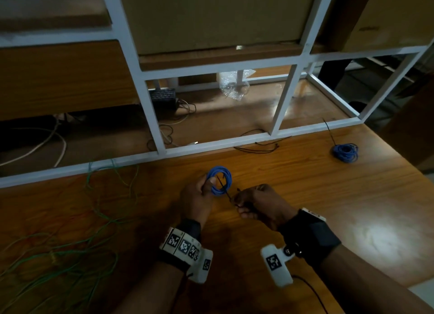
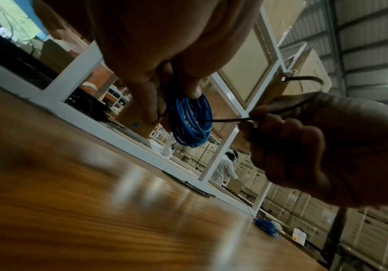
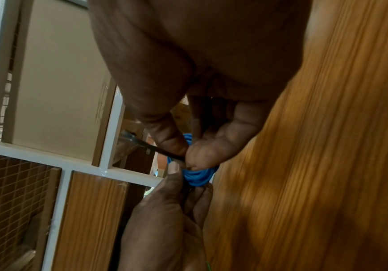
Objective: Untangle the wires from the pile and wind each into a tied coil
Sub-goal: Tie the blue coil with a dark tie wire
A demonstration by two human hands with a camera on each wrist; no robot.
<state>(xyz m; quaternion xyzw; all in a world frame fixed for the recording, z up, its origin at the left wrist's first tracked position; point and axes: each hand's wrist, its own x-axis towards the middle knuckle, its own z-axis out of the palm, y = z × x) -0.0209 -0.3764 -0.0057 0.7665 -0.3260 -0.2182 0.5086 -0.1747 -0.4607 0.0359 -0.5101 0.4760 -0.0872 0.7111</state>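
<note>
1. Left hand (image 1: 196, 197) grips a blue wire coil (image 1: 220, 179), thumb over its near side, the ring held upright above the wooden table (image 1: 293, 184).
2. Right hand (image 1: 259, 205), just beside the coil, pinches a black cable tie (image 2: 225, 120) that passes through the ring.
3. Green wires (image 1: 70, 243) sprawl loose on the table to the left.
4. Second blue coil (image 1: 345, 152) lies well apart at far right, near the white frame (image 1: 211, 147).
</note>
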